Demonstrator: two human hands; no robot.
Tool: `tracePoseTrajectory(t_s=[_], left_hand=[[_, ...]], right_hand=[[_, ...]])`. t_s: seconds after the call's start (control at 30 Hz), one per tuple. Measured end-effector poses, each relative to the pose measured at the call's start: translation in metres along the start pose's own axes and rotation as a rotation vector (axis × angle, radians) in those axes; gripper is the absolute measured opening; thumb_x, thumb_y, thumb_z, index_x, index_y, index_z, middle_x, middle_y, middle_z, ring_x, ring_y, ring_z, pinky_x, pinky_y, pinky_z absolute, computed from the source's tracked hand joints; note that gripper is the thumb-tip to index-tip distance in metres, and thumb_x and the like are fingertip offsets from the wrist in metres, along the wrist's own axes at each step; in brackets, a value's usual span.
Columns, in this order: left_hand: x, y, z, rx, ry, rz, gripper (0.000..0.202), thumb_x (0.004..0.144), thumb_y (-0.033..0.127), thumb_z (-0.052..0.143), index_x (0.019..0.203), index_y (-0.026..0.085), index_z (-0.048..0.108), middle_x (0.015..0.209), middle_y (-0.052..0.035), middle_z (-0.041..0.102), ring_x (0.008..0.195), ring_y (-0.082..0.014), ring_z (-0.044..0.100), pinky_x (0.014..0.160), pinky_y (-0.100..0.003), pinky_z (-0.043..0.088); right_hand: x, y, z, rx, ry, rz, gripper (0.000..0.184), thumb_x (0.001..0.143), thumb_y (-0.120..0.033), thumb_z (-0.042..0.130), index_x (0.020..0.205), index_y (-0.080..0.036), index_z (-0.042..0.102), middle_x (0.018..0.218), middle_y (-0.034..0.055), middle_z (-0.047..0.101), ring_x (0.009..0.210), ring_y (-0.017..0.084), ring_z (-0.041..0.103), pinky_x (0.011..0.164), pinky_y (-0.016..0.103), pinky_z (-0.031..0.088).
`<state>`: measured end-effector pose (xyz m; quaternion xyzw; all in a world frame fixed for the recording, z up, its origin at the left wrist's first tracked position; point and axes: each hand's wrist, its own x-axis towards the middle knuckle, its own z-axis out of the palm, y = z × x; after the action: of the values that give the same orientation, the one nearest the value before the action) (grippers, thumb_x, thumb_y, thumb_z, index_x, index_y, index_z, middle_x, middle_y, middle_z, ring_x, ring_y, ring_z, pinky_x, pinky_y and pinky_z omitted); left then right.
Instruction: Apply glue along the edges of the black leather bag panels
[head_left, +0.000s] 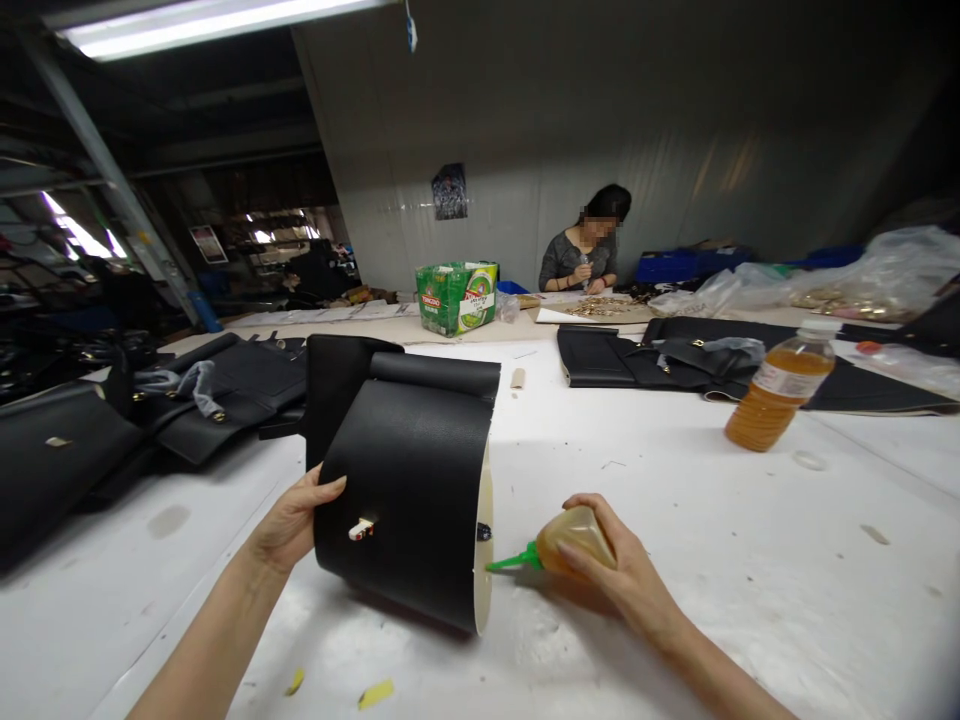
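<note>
Over the white table point(570, 660), your right hand point(626, 575) wraps round an amber squeeze bottle point(564, 530), its green nozzle point(517, 558) at the pale inside of a smooth, curled black panel point(412, 480). Your left hand point(296, 512) clasps the panel, thumb on top.

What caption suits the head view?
Left hand holds a curled black panel; right hand points a green-tipped bottle toward it.

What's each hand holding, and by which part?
Left hand: the black piece, by its left edge, thumb on the outer face. Right hand: the squeeze bottle, by its body, green nozzle left free.
</note>
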<state>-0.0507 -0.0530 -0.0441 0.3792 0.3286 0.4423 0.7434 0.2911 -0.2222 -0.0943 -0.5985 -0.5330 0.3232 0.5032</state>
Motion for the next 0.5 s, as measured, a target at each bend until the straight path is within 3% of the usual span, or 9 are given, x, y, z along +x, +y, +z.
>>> tracePoseTrajectory(t_s=[0.13,0.3,0.4,0.5], left_hand=[[0.002,-0.001,-0.002,-0.017,-0.006,-0.002,0.029,0.07,0.005,0.069,0.095,0.018,0.075,0.093,-0.0097,0.077,0.082,-0.0235,0.072,0.076,-0.031,0.057],[0.006,0.005,0.0,-0.014,-0.041,-0.014,0.031,0.071,0.004,0.067,0.098,0.018,0.074,0.093,-0.0097,0.077,0.084,-0.0238,0.071,0.078,-0.032,0.057],[0.01,0.014,0.006,0.026,-0.091,-0.004,0.037,0.072,0.004,0.066,0.107,0.019,0.071,0.096,-0.0089,0.076,0.086,-0.0235,0.071,0.08,-0.033,0.056],[0.016,0.025,0.013,0.09,-0.185,-0.009,0.05,0.072,0.002,0.065,0.119,0.02,0.064,0.103,-0.0095,0.074,0.087,-0.0236,0.07,0.08,-0.033,0.055]], right_hand=[[0.002,0.002,0.0,0.377,-0.062,0.122,0.04,0.077,-0.046,0.07,0.103,-0.023,0.051,0.083,0.0003,0.063,0.078,0.024,0.059,0.066,0.032,0.046],[0.01,0.002,-0.004,0.843,0.2,0.355,0.04,0.067,-0.039,0.08,0.098,-0.02,0.062,0.097,0.0053,0.068,0.096,0.028,0.059,0.075,0.036,0.054],[0.009,0.001,-0.008,0.92,0.29,0.397,0.041,0.063,-0.034,0.084,0.096,-0.018,0.065,0.101,0.0075,0.068,0.102,0.031,0.057,0.079,0.04,0.055],[0.004,0.002,-0.009,0.853,0.242,0.353,0.041,0.065,-0.036,0.083,0.097,-0.018,0.065,0.097,0.0077,0.068,0.094,0.03,0.06,0.074,0.039,0.055]])
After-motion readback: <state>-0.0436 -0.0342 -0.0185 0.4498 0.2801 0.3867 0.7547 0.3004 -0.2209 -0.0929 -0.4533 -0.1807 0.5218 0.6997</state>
